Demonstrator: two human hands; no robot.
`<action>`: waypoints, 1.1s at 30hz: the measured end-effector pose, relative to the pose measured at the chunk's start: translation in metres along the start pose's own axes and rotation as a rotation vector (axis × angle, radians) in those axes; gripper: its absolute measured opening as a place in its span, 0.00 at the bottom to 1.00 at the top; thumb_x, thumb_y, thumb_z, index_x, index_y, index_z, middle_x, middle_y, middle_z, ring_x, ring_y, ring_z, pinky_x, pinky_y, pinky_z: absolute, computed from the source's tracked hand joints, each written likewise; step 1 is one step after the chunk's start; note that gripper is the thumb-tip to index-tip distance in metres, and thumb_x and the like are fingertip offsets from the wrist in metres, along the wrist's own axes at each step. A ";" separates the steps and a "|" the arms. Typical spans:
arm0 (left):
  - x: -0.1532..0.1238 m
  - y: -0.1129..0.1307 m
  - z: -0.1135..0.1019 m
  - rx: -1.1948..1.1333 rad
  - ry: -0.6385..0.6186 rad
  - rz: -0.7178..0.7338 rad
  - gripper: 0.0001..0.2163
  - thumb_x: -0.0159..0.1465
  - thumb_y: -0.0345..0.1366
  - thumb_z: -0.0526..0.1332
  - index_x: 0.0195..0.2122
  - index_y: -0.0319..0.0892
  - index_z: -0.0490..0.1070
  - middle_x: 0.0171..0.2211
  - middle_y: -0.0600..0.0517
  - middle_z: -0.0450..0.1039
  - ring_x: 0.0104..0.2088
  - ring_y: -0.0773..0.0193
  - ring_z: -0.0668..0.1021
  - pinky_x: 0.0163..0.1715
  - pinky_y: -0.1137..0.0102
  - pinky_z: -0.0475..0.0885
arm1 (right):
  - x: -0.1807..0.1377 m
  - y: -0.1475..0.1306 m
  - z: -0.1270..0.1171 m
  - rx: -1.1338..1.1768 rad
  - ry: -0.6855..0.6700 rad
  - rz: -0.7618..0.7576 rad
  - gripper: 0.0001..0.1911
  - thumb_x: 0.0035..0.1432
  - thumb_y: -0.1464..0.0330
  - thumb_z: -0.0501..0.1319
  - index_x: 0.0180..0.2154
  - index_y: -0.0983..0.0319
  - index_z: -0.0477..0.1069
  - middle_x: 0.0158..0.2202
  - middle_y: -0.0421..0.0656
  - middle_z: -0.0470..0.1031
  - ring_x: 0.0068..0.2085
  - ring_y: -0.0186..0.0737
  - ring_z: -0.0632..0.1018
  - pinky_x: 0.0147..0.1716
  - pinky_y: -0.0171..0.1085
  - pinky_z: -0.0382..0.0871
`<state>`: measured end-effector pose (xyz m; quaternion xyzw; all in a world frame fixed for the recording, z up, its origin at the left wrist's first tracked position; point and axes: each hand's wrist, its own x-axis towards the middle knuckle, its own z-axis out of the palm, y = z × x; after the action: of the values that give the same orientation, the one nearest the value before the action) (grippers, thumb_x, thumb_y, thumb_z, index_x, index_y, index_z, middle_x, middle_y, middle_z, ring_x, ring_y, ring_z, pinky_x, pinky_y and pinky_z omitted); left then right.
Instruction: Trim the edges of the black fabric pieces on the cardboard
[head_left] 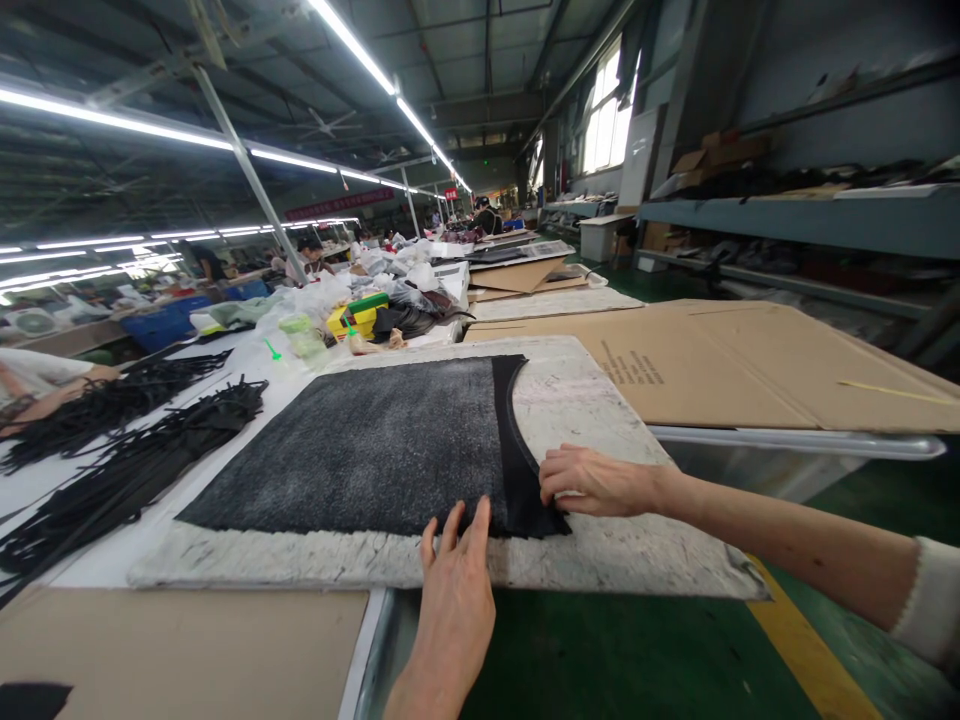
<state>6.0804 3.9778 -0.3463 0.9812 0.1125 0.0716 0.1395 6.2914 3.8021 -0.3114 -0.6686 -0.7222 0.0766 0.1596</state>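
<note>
A dark fabric panel (360, 440), speckled grey with a plain black curved strip along its right side, lies flat on a stained whitish board (600, 400). My left hand (459, 580) rests at the panel's near edge, fingers spread and their tips on the cloth. At the curved right edge, near the front corner, my right hand (581, 480) has its fingers curled together in a pinch on the black border. The tips of those fingers are partly hidden, but the edge of the fabric runs into them.
Bundles of black strips (142, 465) lie on the white table to the left, where another person's arm (52, 390) reaches in. Flattened cardboard (720, 350) covers the surface at right. Plastic bags and a yellow box (358, 318) stand behind the board.
</note>
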 end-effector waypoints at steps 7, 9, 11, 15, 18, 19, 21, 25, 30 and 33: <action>-0.001 0.000 0.002 -0.029 -0.038 -0.057 0.31 0.61 0.18 0.40 0.66 0.41 0.49 0.64 0.50 0.61 0.67 0.59 0.55 0.65 0.50 0.48 | -0.006 -0.007 -0.002 -0.216 -0.014 -0.115 0.10 0.58 0.80 0.56 0.37 0.61 0.70 0.40 0.44 0.72 0.46 0.44 0.69 0.49 0.45 0.54; 0.000 0.000 0.004 -0.028 -0.039 -0.067 0.31 0.61 0.18 0.40 0.66 0.41 0.49 0.64 0.51 0.60 0.67 0.59 0.54 0.65 0.51 0.47 | -0.008 -0.004 -0.001 -0.178 0.024 -0.134 0.07 0.62 0.77 0.54 0.36 0.62 0.69 0.39 0.44 0.73 0.47 0.44 0.70 0.51 0.45 0.53; 0.000 0.000 0.005 -0.031 -0.037 -0.071 0.32 0.61 0.18 0.40 0.66 0.42 0.49 0.64 0.52 0.60 0.67 0.60 0.54 0.65 0.51 0.47 | -0.009 -0.001 0.000 -0.129 0.052 -0.139 0.08 0.67 0.74 0.53 0.37 0.62 0.69 0.39 0.45 0.73 0.46 0.43 0.71 0.51 0.46 0.54; 0.000 -0.002 0.008 -0.048 -0.025 -0.062 0.31 0.61 0.18 0.39 0.66 0.41 0.49 0.64 0.52 0.60 0.67 0.60 0.54 0.66 0.51 0.47 | -0.012 0.007 0.002 -0.005 0.071 -0.108 0.13 0.72 0.68 0.50 0.39 0.62 0.71 0.39 0.46 0.74 0.45 0.43 0.72 0.51 0.45 0.56; -0.001 -0.002 0.008 -0.067 -0.007 -0.053 0.30 0.62 0.19 0.39 0.66 0.41 0.48 0.64 0.52 0.60 0.67 0.59 0.54 0.65 0.50 0.47 | -0.016 0.016 0.007 0.196 0.106 0.004 0.14 0.71 0.61 0.53 0.42 0.62 0.73 0.40 0.47 0.75 0.45 0.43 0.73 0.52 0.44 0.57; -0.001 -0.002 0.008 -0.073 -0.001 -0.050 0.30 0.63 0.19 0.38 0.66 0.41 0.48 0.63 0.52 0.61 0.67 0.59 0.54 0.65 0.49 0.48 | -0.017 0.020 0.009 0.278 0.126 0.059 0.15 0.70 0.59 0.55 0.42 0.62 0.74 0.41 0.47 0.74 0.45 0.44 0.73 0.51 0.43 0.58; -0.001 -0.001 0.006 -0.077 0.001 -0.045 0.30 0.63 0.19 0.38 0.67 0.41 0.47 0.62 0.52 0.63 0.67 0.58 0.54 0.65 0.48 0.47 | -0.019 0.027 0.014 0.412 0.165 0.161 0.18 0.67 0.55 0.58 0.41 0.63 0.74 0.40 0.47 0.74 0.43 0.44 0.73 0.46 0.40 0.62; -0.001 0.000 0.007 -0.031 0.017 -0.029 0.32 0.61 0.17 0.38 0.67 0.41 0.47 0.62 0.51 0.64 0.66 0.57 0.56 0.65 0.47 0.45 | -0.021 0.037 0.023 0.512 0.201 0.262 0.20 0.62 0.52 0.60 0.36 0.65 0.72 0.36 0.44 0.73 0.37 0.42 0.72 0.38 0.37 0.63; -0.005 -0.001 0.015 0.016 0.122 0.037 0.33 0.59 0.15 0.40 0.66 0.39 0.47 0.58 0.50 0.69 0.66 0.56 0.57 0.64 0.46 0.45 | -0.019 0.037 0.022 0.626 0.215 0.333 0.19 0.60 0.54 0.62 0.33 0.65 0.73 0.30 0.40 0.70 0.34 0.40 0.70 0.35 0.36 0.60; -0.007 0.001 0.016 0.054 0.196 0.072 0.33 0.59 0.15 0.40 0.66 0.38 0.47 0.55 0.50 0.72 0.65 0.57 0.59 0.65 0.47 0.44 | -0.016 0.034 0.021 0.690 0.234 0.348 0.18 0.59 0.55 0.63 0.33 0.65 0.73 0.29 0.40 0.70 0.33 0.40 0.69 0.35 0.36 0.59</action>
<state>6.0768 3.9714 -0.3621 0.9763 0.0923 0.1691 0.0984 6.3179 3.7911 -0.3440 -0.6922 -0.5070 0.2639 0.4407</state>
